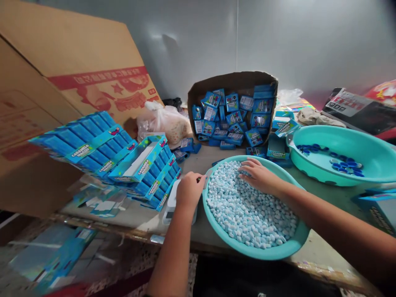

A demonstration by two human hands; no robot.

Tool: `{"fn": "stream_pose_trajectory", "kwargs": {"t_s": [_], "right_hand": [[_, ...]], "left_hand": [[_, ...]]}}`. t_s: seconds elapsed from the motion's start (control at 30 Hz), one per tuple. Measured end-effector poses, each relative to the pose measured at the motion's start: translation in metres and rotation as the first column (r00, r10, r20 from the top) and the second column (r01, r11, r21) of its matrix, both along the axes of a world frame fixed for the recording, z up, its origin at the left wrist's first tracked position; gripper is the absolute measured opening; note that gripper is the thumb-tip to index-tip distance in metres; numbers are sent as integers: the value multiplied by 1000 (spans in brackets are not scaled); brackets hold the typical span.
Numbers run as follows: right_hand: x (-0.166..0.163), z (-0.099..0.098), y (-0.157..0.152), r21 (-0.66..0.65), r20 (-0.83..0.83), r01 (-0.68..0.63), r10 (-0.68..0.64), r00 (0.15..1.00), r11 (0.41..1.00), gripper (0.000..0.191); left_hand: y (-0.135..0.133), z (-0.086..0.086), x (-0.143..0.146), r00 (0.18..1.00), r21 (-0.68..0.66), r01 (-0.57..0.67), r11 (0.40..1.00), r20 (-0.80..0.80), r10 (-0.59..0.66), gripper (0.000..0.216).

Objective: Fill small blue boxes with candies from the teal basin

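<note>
A teal basin [280, 249] in front of me holds a heap of small blue-white candies [247, 210]. My right hand [258, 175] rests on the candies at the far side of the heap, fingers bent down into them. My left hand [189, 190] is closed at the basin's left rim, pinching something small I cannot make out. Under that hand lies a small white scale-like device [170, 204]. To the left, display packs of blue candy boxes [102, 150] are stacked at a tilt.
A cut cardboard box [235, 82] full of small blue boxes stands behind the basin. A second teal basin [365, 144] at the right holds blue caps. A large brown carton [62, 74] fills the left. A plastic bag [163, 121] sits by the wall. Loose blue packaging lies below the table edge.
</note>
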State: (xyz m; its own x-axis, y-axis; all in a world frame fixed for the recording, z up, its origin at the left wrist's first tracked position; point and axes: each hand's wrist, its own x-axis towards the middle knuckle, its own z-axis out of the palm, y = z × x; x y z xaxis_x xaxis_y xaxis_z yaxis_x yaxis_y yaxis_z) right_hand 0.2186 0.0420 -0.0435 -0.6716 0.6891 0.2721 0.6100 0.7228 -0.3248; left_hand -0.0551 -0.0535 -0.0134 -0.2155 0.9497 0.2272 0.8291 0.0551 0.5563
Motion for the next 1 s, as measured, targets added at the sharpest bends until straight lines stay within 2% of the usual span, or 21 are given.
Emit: {"fn": "stream_pose_trajectory", "kwargs": {"t_s": [0.07, 0.13, 0.2, 0.27, 0.3, 0.33, 0.4, 0.47, 0.53, 0.6, 0.7, 0.8, 0.9, 1.0], "right_hand": [[1, -1, 2, 15, -2, -10, 10, 1000, 1000, 36], [1, -4, 3, 8, -13, -22, 22, 1000, 1000, 36], [2, -7, 5, -18, -21, -18, 17, 1000, 1000, 36], [3, -10, 6, -42, -23, -7, 6, 1000, 999, 37], [4, -11, 7, -47, -23, -8, 7, 1000, 999, 37], [5, -12, 8, -48, -24, -14, 13, 1000, 999, 37], [6, -12, 9, -48, -27, -33, 31, 999, 998, 38], [7, -10, 9, -48, -27, -48, 46, 999, 998, 38], [8, -7, 8, -49, -21, -57, 56, 998, 997, 39], [7, -4, 7, -50, -17, -57, 57, 998, 997, 40], [6, -2, 5, -54, -18, -48, 47, 999, 997, 38], [6, -2, 3, -58, -9, -43, 42, 999, 997, 35], [5, -3, 1, -61, 7, -32, 32, 999, 998, 34], [5, -1, -1, -76, 22, -18, 19, 1000, 997, 34]], "left_hand": [[-3, 4, 9, 1000, 25, -19, 1000, 3, 19, 30], [-5, 8, 17, 999, 22, 27, 999, 26, -28, 29], [-6, 11, 24, 983, 3, 177, 984, 55, -177, 26], [-6, 12, 24, 939, 10, 334, 943, 82, -333, 27], [-6, 12, 21, 927, 31, 363, 931, 84, -364, 30], [-6, 11, 15, 934, 56, 346, 936, 76, -350, 32], [-7, 8, -6, 969, 81, 237, 968, 48, -242, 39], [-8, 3, -32, 986, 49, 168, 985, 14, -169, 50], [-9, -4, -54, 979, -26, 203, 979, -11, -203, 61], [-9, -13, -67, 953, -117, 293, 949, -44, -299, 73], [-3, -24, -63, 891, -210, 413, 886, -108, -440, 91], [6, -32, -48, 850, -207, 462, 862, -172, -497, 85], [13, -35, -39, 861, -182, 442, 878, -187, -472, 74], [7, -34, -42, 912, -110, 347, 931, -193, -362, 85]]}}
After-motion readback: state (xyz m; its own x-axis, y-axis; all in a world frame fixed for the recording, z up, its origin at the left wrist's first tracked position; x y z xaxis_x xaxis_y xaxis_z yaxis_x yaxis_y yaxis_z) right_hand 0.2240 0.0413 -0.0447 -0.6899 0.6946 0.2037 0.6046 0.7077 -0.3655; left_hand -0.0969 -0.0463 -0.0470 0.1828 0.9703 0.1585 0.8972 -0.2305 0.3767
